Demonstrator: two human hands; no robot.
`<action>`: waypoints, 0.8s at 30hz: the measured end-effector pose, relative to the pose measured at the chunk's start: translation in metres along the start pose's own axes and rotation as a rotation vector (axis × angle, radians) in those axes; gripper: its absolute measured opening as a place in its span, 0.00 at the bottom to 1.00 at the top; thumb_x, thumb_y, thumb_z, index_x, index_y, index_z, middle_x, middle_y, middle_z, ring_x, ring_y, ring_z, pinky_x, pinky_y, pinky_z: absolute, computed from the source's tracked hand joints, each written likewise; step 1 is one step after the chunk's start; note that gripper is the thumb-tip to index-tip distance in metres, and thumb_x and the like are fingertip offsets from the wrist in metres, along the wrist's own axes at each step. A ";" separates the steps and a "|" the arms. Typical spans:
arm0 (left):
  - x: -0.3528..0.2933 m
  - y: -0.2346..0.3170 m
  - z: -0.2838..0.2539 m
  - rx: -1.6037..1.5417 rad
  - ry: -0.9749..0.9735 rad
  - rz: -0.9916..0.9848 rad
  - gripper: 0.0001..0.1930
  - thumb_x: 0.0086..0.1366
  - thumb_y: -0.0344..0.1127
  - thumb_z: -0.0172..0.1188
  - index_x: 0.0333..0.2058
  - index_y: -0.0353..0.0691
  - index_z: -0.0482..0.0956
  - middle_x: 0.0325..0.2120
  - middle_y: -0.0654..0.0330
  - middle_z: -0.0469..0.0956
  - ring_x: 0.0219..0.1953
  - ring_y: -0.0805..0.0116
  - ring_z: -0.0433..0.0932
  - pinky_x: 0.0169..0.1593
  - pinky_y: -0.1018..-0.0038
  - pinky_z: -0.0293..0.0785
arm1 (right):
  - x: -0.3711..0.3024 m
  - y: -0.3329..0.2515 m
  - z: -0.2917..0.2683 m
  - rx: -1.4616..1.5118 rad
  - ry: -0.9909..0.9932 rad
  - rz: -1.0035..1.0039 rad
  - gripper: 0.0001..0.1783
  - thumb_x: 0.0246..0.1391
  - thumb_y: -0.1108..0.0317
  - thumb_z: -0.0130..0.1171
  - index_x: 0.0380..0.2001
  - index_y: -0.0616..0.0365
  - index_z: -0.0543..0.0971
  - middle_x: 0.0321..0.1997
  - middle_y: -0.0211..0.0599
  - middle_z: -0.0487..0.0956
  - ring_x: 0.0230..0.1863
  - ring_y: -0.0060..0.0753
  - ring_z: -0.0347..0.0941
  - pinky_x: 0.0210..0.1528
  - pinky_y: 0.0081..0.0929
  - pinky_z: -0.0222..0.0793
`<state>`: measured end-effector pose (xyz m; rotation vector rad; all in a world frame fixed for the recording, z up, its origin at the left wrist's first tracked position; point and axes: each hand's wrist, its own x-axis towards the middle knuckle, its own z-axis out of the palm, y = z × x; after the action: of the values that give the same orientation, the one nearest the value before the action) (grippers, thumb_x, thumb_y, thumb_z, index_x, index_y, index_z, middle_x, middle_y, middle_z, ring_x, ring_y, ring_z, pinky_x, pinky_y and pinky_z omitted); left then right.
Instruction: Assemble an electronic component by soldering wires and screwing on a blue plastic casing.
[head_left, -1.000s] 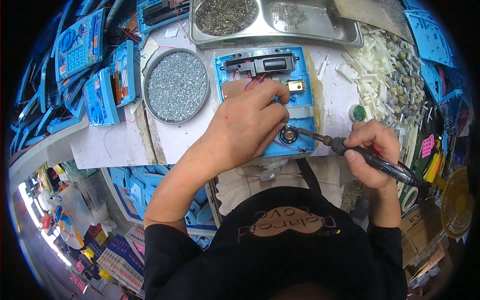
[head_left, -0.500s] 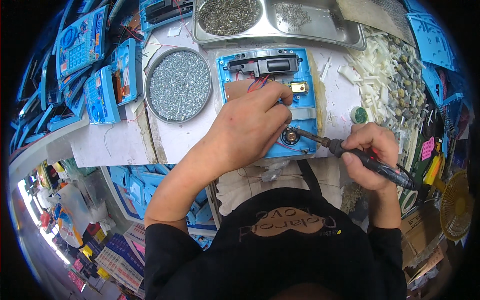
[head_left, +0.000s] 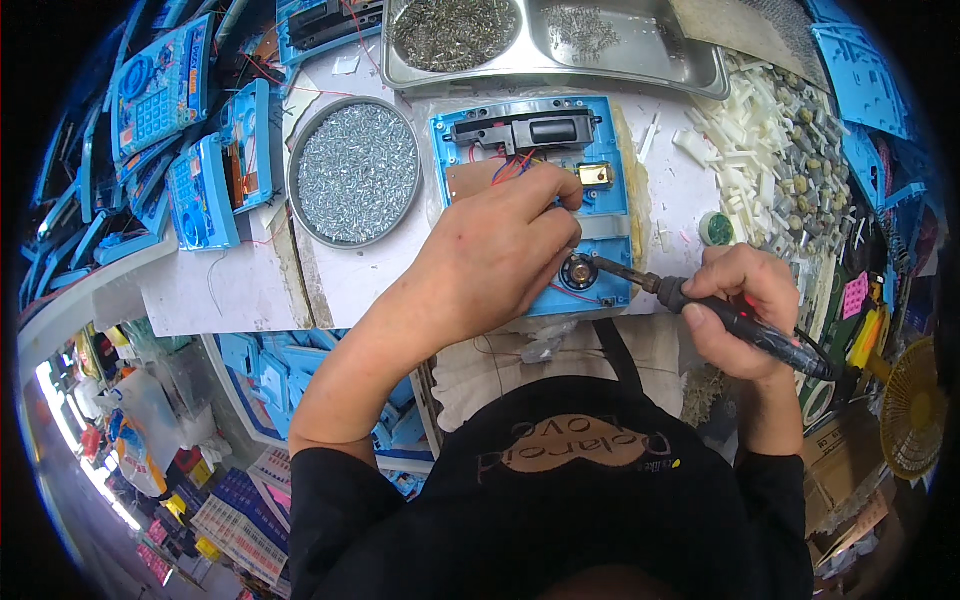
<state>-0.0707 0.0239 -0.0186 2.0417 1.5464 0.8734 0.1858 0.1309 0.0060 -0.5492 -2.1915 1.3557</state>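
A blue plastic housing (head_left: 617, 270) lies open on the table in front of me, with a black module (head_left: 530, 130), red and blue wires, a brass-coloured metal part (head_left: 596, 175) and a small round speaker (head_left: 579, 271) in it. My right hand (head_left: 745, 305) grips a soldering iron (head_left: 735, 322) by its black handle. The iron's tip points left and reaches the speaker's upper edge. Over the housing's left part, my left hand (head_left: 510, 245) is closed with its fingertips drawn together just above the speaker. Whatever those fingers pinch is hidden behind the hand.
Left of the housing stands a round tray of small metal screws (head_left: 358, 172). A steel tray (head_left: 555, 75) with more small metal parts is behind it. White plastic pieces (head_left: 750, 160) and a green-topped round container (head_left: 717, 229) lie right. Blue casings (head_left: 160, 95) pile up far left.
The view has shifted very slightly. Both hands, the soldering iron and the housing keep practically the same places relative to each other.
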 end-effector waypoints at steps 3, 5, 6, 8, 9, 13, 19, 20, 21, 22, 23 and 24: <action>0.000 0.000 0.000 -0.008 0.002 0.001 0.10 0.54 0.23 0.68 0.33 0.39 0.77 0.41 0.57 0.75 0.39 0.55 0.80 0.39 0.65 0.76 | -0.001 -0.002 -0.003 0.004 0.022 -0.013 0.09 0.44 0.75 0.69 0.31 0.62 0.80 0.19 0.28 0.74 0.15 0.18 0.62 0.21 0.20 0.54; 0.000 -0.001 0.000 -0.013 0.000 0.000 0.10 0.54 0.23 0.68 0.33 0.39 0.77 0.41 0.57 0.75 0.39 0.55 0.80 0.40 0.65 0.77 | -0.004 -0.003 -0.006 0.021 0.034 -0.001 0.09 0.44 0.75 0.68 0.31 0.62 0.79 0.19 0.28 0.73 0.16 0.18 0.62 0.21 0.20 0.54; 0.000 -0.001 0.000 -0.014 -0.004 -0.001 0.10 0.54 0.23 0.68 0.33 0.39 0.77 0.41 0.57 0.75 0.40 0.55 0.80 0.40 0.65 0.77 | -0.006 -0.004 -0.009 0.038 0.039 0.013 0.10 0.44 0.75 0.68 0.32 0.62 0.79 0.18 0.28 0.72 0.16 0.18 0.61 0.21 0.21 0.53; 0.000 -0.001 -0.001 -0.022 -0.009 -0.008 0.10 0.54 0.23 0.68 0.33 0.39 0.77 0.41 0.57 0.75 0.40 0.55 0.80 0.40 0.65 0.77 | -0.010 -0.003 -0.013 0.056 0.046 0.015 0.10 0.44 0.75 0.68 0.32 0.62 0.79 0.18 0.27 0.71 0.16 0.18 0.61 0.21 0.21 0.52; 0.000 -0.001 -0.001 -0.030 -0.012 -0.014 0.10 0.54 0.23 0.68 0.34 0.39 0.78 0.41 0.57 0.76 0.40 0.55 0.80 0.41 0.65 0.77 | -0.011 -0.002 -0.015 0.056 0.049 0.005 0.10 0.44 0.75 0.68 0.32 0.62 0.78 0.18 0.26 0.70 0.16 0.18 0.60 0.21 0.21 0.52; 0.000 -0.002 -0.005 -0.080 -0.022 -0.022 0.09 0.54 0.24 0.69 0.34 0.40 0.80 0.41 0.58 0.76 0.40 0.56 0.80 0.41 0.66 0.77 | -0.013 0.000 -0.016 0.067 0.072 -0.021 0.10 0.45 0.75 0.67 0.32 0.62 0.78 0.17 0.25 0.68 0.16 0.18 0.59 0.21 0.21 0.50; 0.000 0.001 -0.002 -0.034 -0.029 -0.008 0.08 0.54 0.25 0.70 0.33 0.41 0.81 0.40 0.58 0.76 0.39 0.58 0.81 0.40 0.67 0.78 | -0.010 -0.003 -0.012 0.058 0.023 0.026 0.11 0.45 0.73 0.69 0.33 0.63 0.79 0.19 0.29 0.73 0.16 0.18 0.61 0.21 0.21 0.52; 0.000 0.001 -0.002 -0.022 -0.028 -0.004 0.09 0.53 0.25 0.70 0.33 0.41 0.81 0.40 0.58 0.76 0.39 0.58 0.81 0.39 0.67 0.78 | -0.009 -0.003 -0.012 0.043 0.007 0.015 0.11 0.45 0.74 0.69 0.33 0.63 0.79 0.19 0.29 0.73 0.16 0.18 0.61 0.21 0.21 0.52; 0.000 0.002 -0.001 -0.012 -0.027 0.001 0.09 0.53 0.25 0.70 0.33 0.41 0.81 0.40 0.58 0.76 0.39 0.58 0.81 0.39 0.67 0.78 | -0.007 -0.003 -0.013 0.026 -0.010 0.004 0.12 0.44 0.74 0.69 0.33 0.63 0.79 0.20 0.29 0.74 0.16 0.18 0.61 0.21 0.21 0.52; 0.000 0.002 -0.001 -0.002 -0.026 0.006 0.09 0.53 0.25 0.70 0.33 0.41 0.81 0.40 0.58 0.76 0.38 0.58 0.81 0.39 0.68 0.78 | -0.007 -0.002 -0.013 0.010 -0.027 -0.006 0.12 0.44 0.74 0.69 0.33 0.63 0.79 0.20 0.30 0.75 0.16 0.18 0.61 0.21 0.20 0.52; 0.001 0.003 -0.001 0.007 -0.025 0.006 0.09 0.53 0.25 0.70 0.33 0.41 0.81 0.40 0.58 0.76 0.38 0.59 0.81 0.39 0.68 0.78 | -0.007 -0.001 -0.013 0.017 -0.016 -0.009 0.12 0.44 0.74 0.69 0.33 0.63 0.79 0.20 0.29 0.74 0.16 0.18 0.61 0.21 0.20 0.52; 0.001 0.004 -0.001 0.015 -0.024 0.008 0.09 0.53 0.25 0.70 0.33 0.41 0.81 0.40 0.58 0.76 0.38 0.59 0.81 0.38 0.68 0.78 | -0.007 0.000 -0.012 0.022 -0.005 -0.012 0.12 0.44 0.74 0.69 0.33 0.63 0.79 0.20 0.29 0.74 0.16 0.18 0.61 0.21 0.20 0.52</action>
<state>-0.0689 0.0236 -0.0148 2.0627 1.5380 0.8390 0.1989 0.1348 0.0094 -0.5242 -2.1777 1.3751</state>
